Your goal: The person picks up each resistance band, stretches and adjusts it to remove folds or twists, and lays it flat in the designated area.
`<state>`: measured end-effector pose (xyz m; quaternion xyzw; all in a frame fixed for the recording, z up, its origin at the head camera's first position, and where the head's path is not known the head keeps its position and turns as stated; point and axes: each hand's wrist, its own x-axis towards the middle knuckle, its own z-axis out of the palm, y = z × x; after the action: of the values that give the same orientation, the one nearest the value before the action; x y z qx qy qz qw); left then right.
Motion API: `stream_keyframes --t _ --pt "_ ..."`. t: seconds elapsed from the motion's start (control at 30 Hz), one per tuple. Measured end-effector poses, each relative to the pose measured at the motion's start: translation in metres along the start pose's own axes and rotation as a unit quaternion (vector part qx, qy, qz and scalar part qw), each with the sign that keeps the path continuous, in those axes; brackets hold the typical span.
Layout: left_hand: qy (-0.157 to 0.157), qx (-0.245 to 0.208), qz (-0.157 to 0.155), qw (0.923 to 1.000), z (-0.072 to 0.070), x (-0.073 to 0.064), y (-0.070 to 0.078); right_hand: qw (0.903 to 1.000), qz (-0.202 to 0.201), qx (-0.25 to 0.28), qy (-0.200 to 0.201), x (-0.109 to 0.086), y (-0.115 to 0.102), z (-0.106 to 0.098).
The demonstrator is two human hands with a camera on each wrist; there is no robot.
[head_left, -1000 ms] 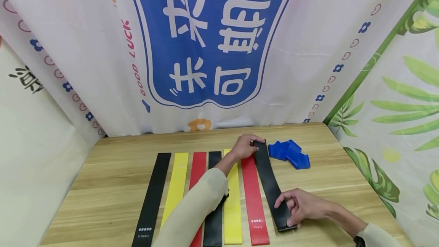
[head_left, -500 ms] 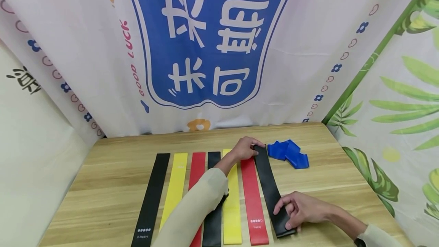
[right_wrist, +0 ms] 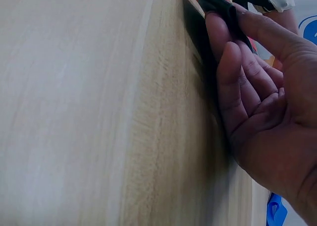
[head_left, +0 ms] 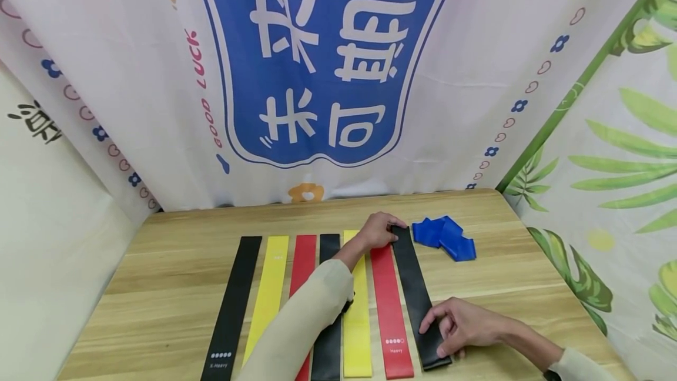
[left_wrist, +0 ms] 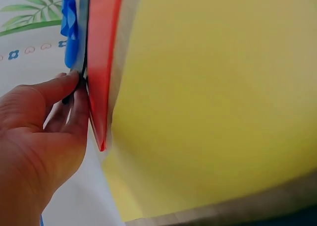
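A black resistance band point(head_left: 415, 287) lies at the right end of a row of bands, slightly slanted. My left hand point(head_left: 379, 230) pinches its far end between thumb and fingers; the left wrist view shows this hand point(left_wrist: 44, 122) side-on beside the red band point(left_wrist: 101, 62). At the near end my right hand point(head_left: 468, 323) pinches the same black band, and in the right wrist view the hand point(right_wrist: 267, 82) has thumb and finger on the band's edge point(right_wrist: 218, 5). Just left of it lies a red band point(head_left: 391, 316) marked "Heavy". A crumpled blue band point(head_left: 446, 237) rests to the right of the far end.
Further left on the wooden table point(head_left: 153, 298) lie several flat bands side by side, among them a yellow band point(head_left: 358, 334) and a black band point(head_left: 230, 310) marked "X-Heavy". My left sleeve point(head_left: 301, 316) covers parts of the row. A printed curtain point(head_left: 465, 104) hangs behind the table.
Both hands have drawn the black band a little toward the near edge. Its far end sits lower, closer in line with the tops of the other bands. Both hands keep their hold.
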<state>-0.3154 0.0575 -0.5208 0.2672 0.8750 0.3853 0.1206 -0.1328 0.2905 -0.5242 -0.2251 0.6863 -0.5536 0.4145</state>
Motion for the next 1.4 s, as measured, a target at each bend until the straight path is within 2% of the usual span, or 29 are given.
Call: stream_keyframes --t 0.13,0.37,0.47,0.63,0.8,0.9,1.03,1.23,1.4 --pt "0.004 0.041 0.017 0.9990 0.001 0.000 0.001 0.9999 0.009 0.004 -0.005 0.000 -0.002 0.000" --pt "0.007 0.062 0.017 0.9979 0.000 0.000 0.003 0.9989 0.023 0.023 -0.033 -0.002 -0.004 -0.006" --pt "0.011 0.075 0.020 0.9969 0.000 -0.001 0.005 0.9993 0.016 0.015 -0.030 -0.002 -0.005 -0.009" --pt "0.017 0.073 0.029 0.9968 0.001 -0.002 0.008 0.9992 -0.016 -0.021 0.029 -0.003 -0.006 -0.019" --pt "0.019 0.048 0.051 0.9974 0.005 -0.002 0.012 0.9907 -0.042 -0.057 0.116 -0.004 -0.008 -0.038" --pt "0.017 0.043 0.055 0.9974 0.007 -0.003 0.016 0.9803 -0.047 -0.084 0.172 -0.006 -0.009 -0.049" --pt "0.020 0.038 0.062 0.9972 0.011 -0.003 0.019 0.9604 -0.035 -0.110 0.254 -0.011 -0.011 -0.061" --pt "0.005 0.007 0.062 0.9980 0.019 0.000 0.024 0.9210 -0.022 -0.129 0.367 -0.016 -0.011 -0.076" --pt "-0.009 0.024 0.060 0.9979 0.024 0.002 0.027 0.8858 -0.023 -0.142 0.441 -0.019 -0.006 -0.088"
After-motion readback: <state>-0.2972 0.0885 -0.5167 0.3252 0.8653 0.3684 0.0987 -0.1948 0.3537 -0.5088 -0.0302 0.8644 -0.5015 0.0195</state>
